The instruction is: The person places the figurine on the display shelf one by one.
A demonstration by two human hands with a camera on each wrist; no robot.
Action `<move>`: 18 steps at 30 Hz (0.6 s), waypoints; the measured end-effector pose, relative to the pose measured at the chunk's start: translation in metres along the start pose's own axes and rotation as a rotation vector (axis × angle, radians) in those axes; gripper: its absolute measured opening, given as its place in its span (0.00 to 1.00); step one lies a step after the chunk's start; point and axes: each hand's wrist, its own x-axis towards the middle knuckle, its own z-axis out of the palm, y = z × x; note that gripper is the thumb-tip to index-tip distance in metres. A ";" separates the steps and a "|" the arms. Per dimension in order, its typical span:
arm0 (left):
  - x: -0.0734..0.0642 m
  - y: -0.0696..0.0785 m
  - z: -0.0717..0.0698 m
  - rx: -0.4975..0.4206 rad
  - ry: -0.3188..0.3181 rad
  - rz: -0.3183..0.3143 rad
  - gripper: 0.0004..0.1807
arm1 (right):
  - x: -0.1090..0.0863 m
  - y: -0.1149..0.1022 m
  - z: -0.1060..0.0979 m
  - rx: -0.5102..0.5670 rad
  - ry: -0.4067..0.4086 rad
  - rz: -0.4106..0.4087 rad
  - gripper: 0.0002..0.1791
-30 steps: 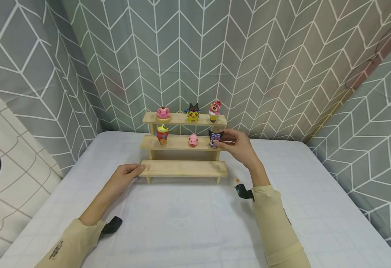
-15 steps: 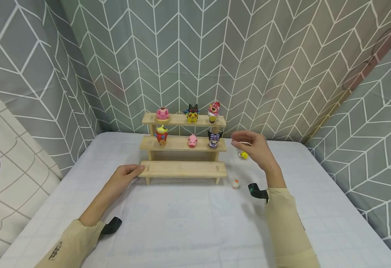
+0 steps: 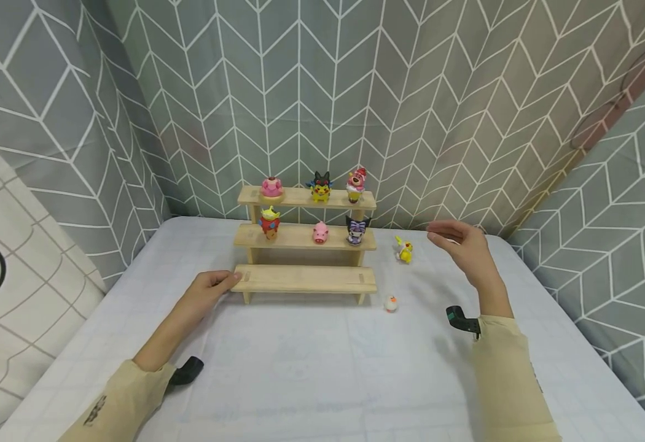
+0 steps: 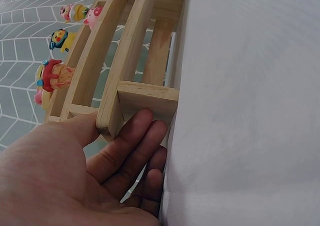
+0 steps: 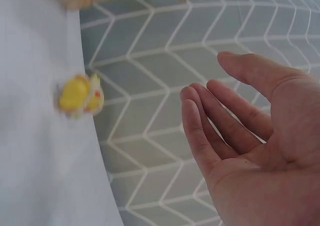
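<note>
My left hand [image 3: 206,291] grips the left end of the lowest step of a three-step wooden display stand [image 3: 306,279]. In the left wrist view its thumb lies on the board [image 4: 112,106] and the fingers bend in under it. My right hand [image 3: 463,248] is in the air right of the stand, holding nothing, its fingers loosely extended. Between that hand and the stand, a small yellow and white figurine [image 3: 404,250] is on the table; it is blurred in the right wrist view. Closer to me lies a small white figurine with an orange top [image 3: 391,304].
Along the top step stand a pink figurine [image 3: 271,189], a yellow one with a dark hood [image 3: 320,187] and a pink bear [image 3: 356,184]. On the middle step are a green-headed figurine [image 3: 269,222], a pink pig [image 3: 320,232] and a purple-black figurine [image 3: 357,231]. A patterned curtain [image 3: 311,92] hangs behind.
My right hand has let go of the purple-black figurine on the middle step and moved away to the right, uncovering the yellow figurine. The left hand keeps its grip on the stand.
</note>
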 end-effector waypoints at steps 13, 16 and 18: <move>0.002 0.001 0.001 0.011 0.009 -0.022 0.26 | 0.003 0.020 0.003 0.043 0.093 0.060 0.21; 0.002 0.001 0.000 0.013 0.011 -0.023 0.25 | 0.006 0.022 0.010 0.056 0.093 0.073 0.21; 0.002 0.002 0.000 0.016 0.013 -0.022 0.25 | 0.008 0.024 0.015 0.061 0.088 0.080 0.21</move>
